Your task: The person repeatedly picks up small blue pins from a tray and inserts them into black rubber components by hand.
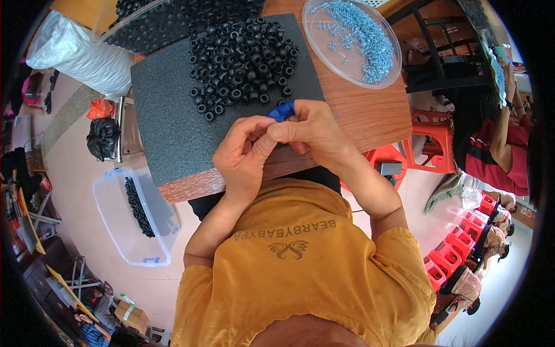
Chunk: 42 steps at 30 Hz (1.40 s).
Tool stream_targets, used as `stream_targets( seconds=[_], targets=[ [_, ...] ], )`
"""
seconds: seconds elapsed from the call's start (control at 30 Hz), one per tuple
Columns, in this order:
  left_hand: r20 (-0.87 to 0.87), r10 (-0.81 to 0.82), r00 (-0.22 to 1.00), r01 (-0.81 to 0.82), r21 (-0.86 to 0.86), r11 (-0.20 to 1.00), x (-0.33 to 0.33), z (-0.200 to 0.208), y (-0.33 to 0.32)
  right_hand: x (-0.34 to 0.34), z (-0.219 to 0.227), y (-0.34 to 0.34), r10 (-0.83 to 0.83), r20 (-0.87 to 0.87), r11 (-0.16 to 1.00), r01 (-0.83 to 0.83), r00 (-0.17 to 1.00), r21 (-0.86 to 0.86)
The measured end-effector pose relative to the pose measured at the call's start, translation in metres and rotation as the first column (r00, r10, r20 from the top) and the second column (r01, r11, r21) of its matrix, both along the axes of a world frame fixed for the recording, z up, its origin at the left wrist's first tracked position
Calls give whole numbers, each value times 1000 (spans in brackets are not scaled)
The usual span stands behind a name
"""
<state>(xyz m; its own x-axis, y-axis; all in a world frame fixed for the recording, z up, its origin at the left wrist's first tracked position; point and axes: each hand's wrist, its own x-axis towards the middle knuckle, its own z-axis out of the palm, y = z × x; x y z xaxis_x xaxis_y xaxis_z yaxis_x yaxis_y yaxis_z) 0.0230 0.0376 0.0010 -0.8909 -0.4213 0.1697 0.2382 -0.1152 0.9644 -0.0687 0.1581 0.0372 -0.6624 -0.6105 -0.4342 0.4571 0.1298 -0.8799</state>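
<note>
Far left, floor: clear bin [104, 214], a strip of small black parts showing inside; out of easy reach, so better to draw from the mat.

Next, grey mat [165, 110] on the table. Work low over its near edge; its textured face should keep a dropped piece from rolling far.

Left hand [245, 147]: fingers curled, thumb tip up against your right. Can't tell what, if anything, it grips.

Black pieces [243, 63]: heaped on the mat just beyond your hands. Keep your knuckles clear of them.

Blue wrap [282, 111]: at the right fingertips, seemingly worn. Press with that padded spot.

Right hand [312, 127]: thumb and bent fingers pinched in; contents hidden. Steady with the left, push straight with this one.

Far right: clear round dish [325, 49], blue bits [373, 49] loose in it. Keep your elbow off its rim.
</note>
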Motion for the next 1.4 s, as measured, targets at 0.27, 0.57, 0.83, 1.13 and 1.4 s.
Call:
stream_targets(
  seconds=[0.27, 0.57, 0.83, 1.13, 1.4],
  targets=[
    [20, -46, 999, 35, 381, 924, -3, -3, -3, -2, 2, 1, -69, 133, 996, 76, 989, -48],
    [50, -99, 994, 74, 367, 927, -2, -4, -4, 7, 2, -3, -60, -83, 998, 62, 995, 22],
    [108, -130, 986, 81, 376, 923, 6, -9, -3, 17, -7, 0, -198, -375, 978, 208, 906, -12],
    [144, -156, 977, 92, 377, 922, 5, -6, -4, -26, -42, -6, 16, -984, 919, 384, 179, 85],
    [147, -234, 961, 166, 373, 913, -1, -4, -1, -18, -41, -10, 8, -954, 963, 254, 298, 87]
  ],
)
